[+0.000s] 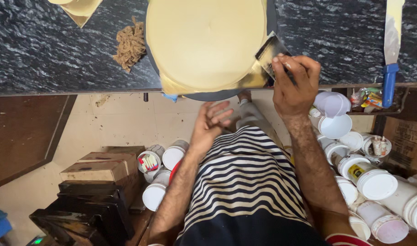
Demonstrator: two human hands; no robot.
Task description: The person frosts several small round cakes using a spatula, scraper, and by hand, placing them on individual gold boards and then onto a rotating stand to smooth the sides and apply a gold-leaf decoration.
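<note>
A metal scraper (pixel 271 53) is pinched between the fingertips of the right hand (pixel 292 86) and pressed against the side of a round cream-frosted cake (pixel 204 41) at about four o'clock, the cake being set on a dark turntable (pixel 213 95) on the black marbled counter (pixel 40 50). The left hand (pixel 210 122) is held below the counter edge at six o'clock, fingers spread, nothing gripped. A crumpled brown rag (pixel 131 44) lies at nine o'clock, a blue-handled palette knife (pixel 390 50) at three
</note>
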